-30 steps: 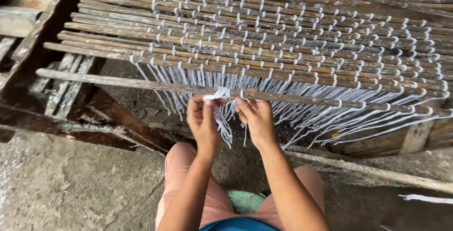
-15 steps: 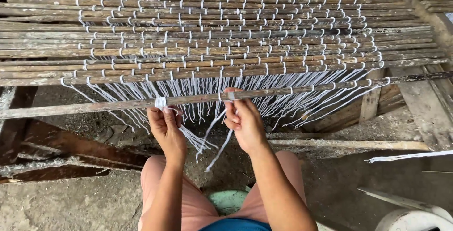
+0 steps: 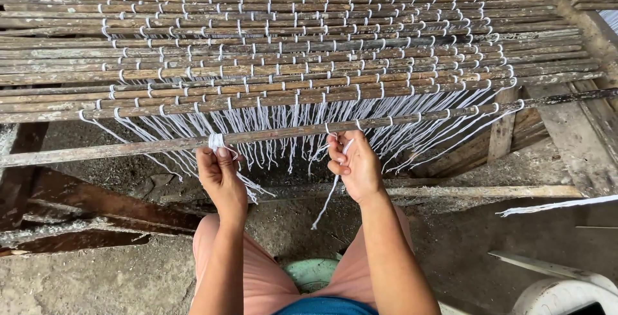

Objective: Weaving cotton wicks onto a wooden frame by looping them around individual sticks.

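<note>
Bare grey concrete floor (image 3: 84,276) lies under a wide mat of thin brown bamboo slats (image 3: 290,51) laced with white cotton cords. Nearest to the person, one loose bamboo slat (image 3: 129,146) lies just below the mat's lower edge, with many white cord ends (image 3: 257,141) hanging across it. The left hand (image 3: 222,176) is closed on a white cord wrapped over that slat; the right hand (image 3: 353,163), further right along the same slat, pinches a single dangling white cord (image 3: 328,192). The step looks like tying this slat on; next seems to call for pulling each knot snug. Two hands, one loose slat, cords too many to count
</note>
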